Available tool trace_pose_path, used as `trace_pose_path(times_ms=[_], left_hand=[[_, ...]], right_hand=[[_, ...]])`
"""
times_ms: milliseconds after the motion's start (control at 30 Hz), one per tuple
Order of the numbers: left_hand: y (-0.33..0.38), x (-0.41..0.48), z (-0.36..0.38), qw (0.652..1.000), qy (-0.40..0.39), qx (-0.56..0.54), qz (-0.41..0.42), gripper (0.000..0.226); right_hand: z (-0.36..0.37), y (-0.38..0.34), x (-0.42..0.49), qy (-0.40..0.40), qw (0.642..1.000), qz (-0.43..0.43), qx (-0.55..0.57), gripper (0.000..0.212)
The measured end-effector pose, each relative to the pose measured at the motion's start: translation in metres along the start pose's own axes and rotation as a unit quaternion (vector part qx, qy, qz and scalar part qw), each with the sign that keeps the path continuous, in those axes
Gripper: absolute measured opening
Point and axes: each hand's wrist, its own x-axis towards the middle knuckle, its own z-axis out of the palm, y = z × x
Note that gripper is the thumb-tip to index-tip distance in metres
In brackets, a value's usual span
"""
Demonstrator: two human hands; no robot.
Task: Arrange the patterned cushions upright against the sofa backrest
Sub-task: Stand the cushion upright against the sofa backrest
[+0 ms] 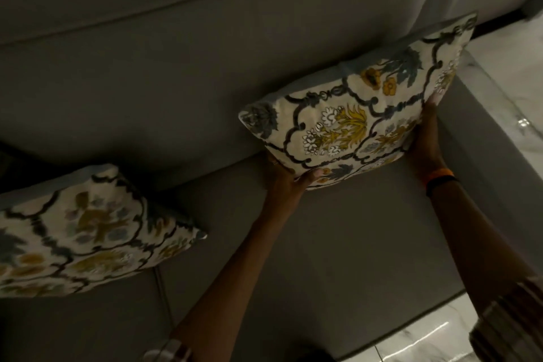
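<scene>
Gripping the right cushion [352, 114] from both ends, the person's hands hold it against the grey backrest [176, 73], its lower edge close above the seat [338, 238]; whether it touches the seat cannot be told. Left hand [283, 175] clasps the lower-left corner, thumb on the patterned face, fingers behind. Right hand [427, 138] is closed over the right edge, fingers reaching up along it; an orange wristband [439, 176] sits on that wrist. Cushion stands upright but tilted: its long axis climbs from lower left to upper right, patterned face turned outward toward the camera. Left cushion [82, 232] lies well apart, leaning back against the backrest, unheld, pattern facing up and out. Marble floor [511, 62] shows beyond the sofa's end.
</scene>
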Motion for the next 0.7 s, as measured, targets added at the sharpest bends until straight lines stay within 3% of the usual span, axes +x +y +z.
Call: trace_pose_path(times_ms=[100,200,333,433,533,600,700], left_hand=[[-0.005,0.027,0.019,0.997,-0.034,0.061,-0.022,0.082],[-0.016,0.052,0.028,0.994,-0.018,0.102,-0.042,0.066],[-0.027,0.056,0.025,0.995,0.009,0.079,-0.054,0.083],[-0.033,0.033,0.017,0.996,0.065,0.022,-0.051,0.113],[-0.052,-0.004,-0.002,0.994,0.044,0.076,-0.068,0.122],[-0.073,-0.034,-0.020,0.985,0.020,0.146,-0.090,0.116],[-0.110,-0.086,-0.060,0.948,-0.018,0.314,-0.047,0.105]], right_hand=[[-0.011,0.020,0.034,0.017,0.999,0.026,0.013,0.061],[-0.016,0.040,0.056,0.034,0.998,0.043,0.022,0.059],[-0.009,0.049,0.050,0.096,0.995,0.040,-0.005,0.057],[0.004,0.065,0.011,0.195,0.979,0.045,-0.028,0.057],[0.033,0.090,-0.056,0.230,0.965,0.058,-0.113,0.065],[0.059,0.105,-0.103,0.209,0.961,0.072,-0.165,0.074],[0.109,0.129,-0.177,0.100,0.952,0.078,-0.278,0.086]])
